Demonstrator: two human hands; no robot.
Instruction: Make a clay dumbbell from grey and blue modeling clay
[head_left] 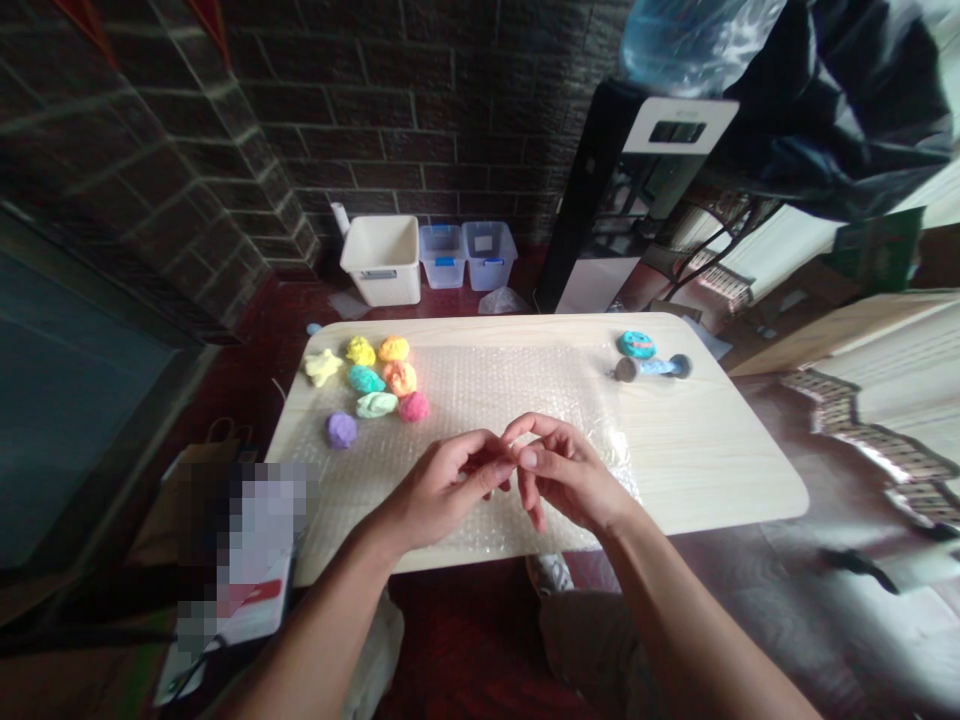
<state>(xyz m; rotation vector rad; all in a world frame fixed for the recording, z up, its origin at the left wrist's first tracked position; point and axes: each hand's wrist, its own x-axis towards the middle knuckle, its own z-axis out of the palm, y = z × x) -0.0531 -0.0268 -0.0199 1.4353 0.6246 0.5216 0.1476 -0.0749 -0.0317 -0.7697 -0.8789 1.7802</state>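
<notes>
Left hand (442, 490) and right hand (566, 475) are raised together above the near edge of the bubble wrap (480, 400), right fingertips (536, 428) meeting the left fingers (487, 470) mid-sheet. Grip: both curled inward in a pinch-like pose. Cannot tell if anything small is held between them; nothing is visible there.

8 soft clay lumps (400, 378) sit in a cluster on the wrap's left end, near the table's (712, 470) left edge, including a yellow star (322, 366) and a purple lump (341, 430). Far right corner of table: teal clay disc (637, 345) just beside a blue-and-grey roller (652, 367). Beyond the far edge, on the floor: white basket (380, 260) and 2 clear bins (466, 256).
</notes>
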